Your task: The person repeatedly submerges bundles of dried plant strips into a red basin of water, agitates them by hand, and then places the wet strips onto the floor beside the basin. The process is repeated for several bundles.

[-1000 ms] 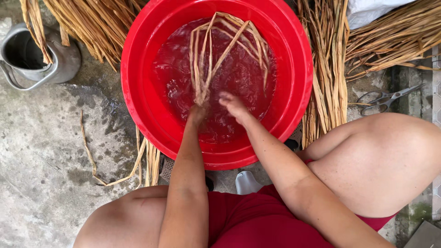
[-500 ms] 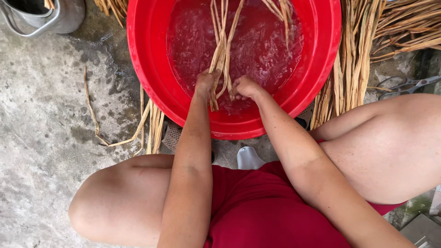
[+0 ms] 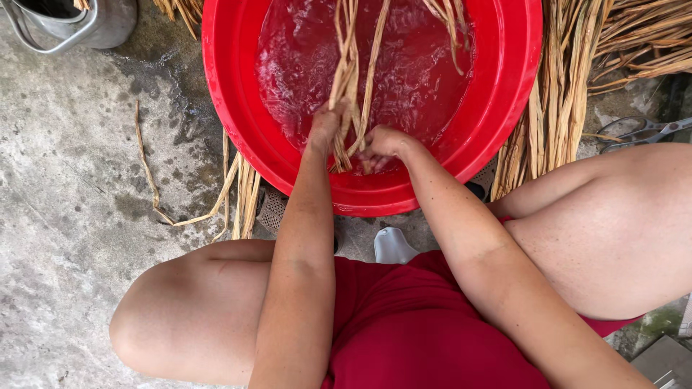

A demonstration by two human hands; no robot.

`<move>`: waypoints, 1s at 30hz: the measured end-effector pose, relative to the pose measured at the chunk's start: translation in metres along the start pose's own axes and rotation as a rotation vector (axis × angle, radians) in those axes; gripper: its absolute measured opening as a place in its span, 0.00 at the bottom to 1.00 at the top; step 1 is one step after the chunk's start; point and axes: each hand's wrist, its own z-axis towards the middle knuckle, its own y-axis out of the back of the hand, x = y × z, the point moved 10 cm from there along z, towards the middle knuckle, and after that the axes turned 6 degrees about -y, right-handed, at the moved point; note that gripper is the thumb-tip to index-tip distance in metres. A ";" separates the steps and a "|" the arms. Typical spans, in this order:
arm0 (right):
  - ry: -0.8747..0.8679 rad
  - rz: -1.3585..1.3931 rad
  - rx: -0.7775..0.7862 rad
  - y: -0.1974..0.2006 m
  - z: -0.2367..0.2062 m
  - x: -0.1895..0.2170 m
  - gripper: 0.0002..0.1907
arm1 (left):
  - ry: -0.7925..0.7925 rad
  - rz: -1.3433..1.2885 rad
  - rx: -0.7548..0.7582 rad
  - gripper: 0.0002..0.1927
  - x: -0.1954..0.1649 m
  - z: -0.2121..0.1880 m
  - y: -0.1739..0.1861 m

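Note:
A big red plastic basin [image 3: 238,137] full of water sits on the concrete in front of my knees. A bundle of long tan plant strips [image 3: 353,68] lies in the water and runs away from me. My left hand [image 3: 324,126] is closed around the near end of the strips at the basin's near side. My right hand [image 3: 382,144] grips the same ends just to the right, partly in the water. Both forearms reach down from the bottom of the view.
Dry tan strips lie in piles right of the basin [image 3: 569,94] and loose on the floor to its left [image 3: 238,194]. A grey metal pot [image 3: 86,25] stands at top left. Scissors [image 3: 638,133] lie at the right by my knee.
The view has dropped towards my lap. My hands have drawn the strips together into one bundle at the near side of the basin, where they were spread out in the water before.

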 end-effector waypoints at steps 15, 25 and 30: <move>0.058 0.142 -0.474 0.043 -0.015 0.009 0.08 | -0.029 -0.036 -0.190 0.26 0.008 0.014 0.026; 0.021 0.064 -0.459 0.049 -0.027 0.021 0.23 | 0.143 -0.094 -0.284 0.21 0.029 0.003 0.027; 0.031 0.234 -0.290 0.033 -0.038 0.026 0.37 | 0.117 0.676 -0.161 0.18 0.019 0.017 0.025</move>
